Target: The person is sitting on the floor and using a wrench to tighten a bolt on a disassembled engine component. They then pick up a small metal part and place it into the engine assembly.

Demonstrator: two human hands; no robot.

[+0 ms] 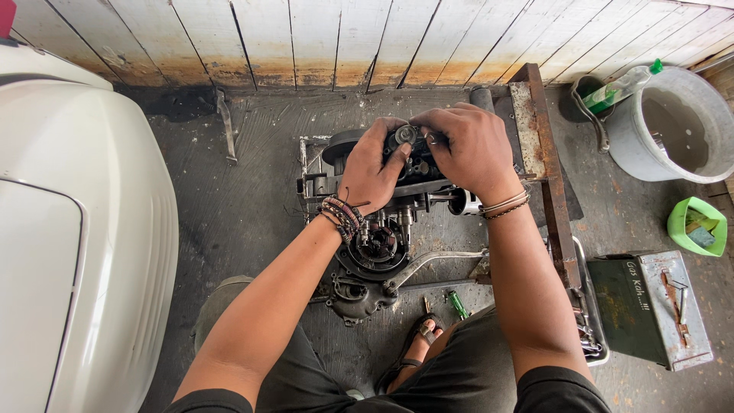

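A greasy small engine [382,237] lies on the dark floor in front of me, its round flywheel side facing up and a kick lever sticking out to the right. My left hand [372,168] and my right hand [465,147] both rest on the engine's far end, fingers curled around a small round metal part [405,135] at the top. Bead bracelets sit on my left wrist, thin bangles on my right. What lies under my palms is hidden.
A white vehicle body panel [76,229] fills the left. A grey bucket [677,126] with a green-capped bottle stands at the back right, a green tub [697,226] and a dark metal toolbox [650,306] to the right. A rusty steel bar [547,168] runs beside the engine.
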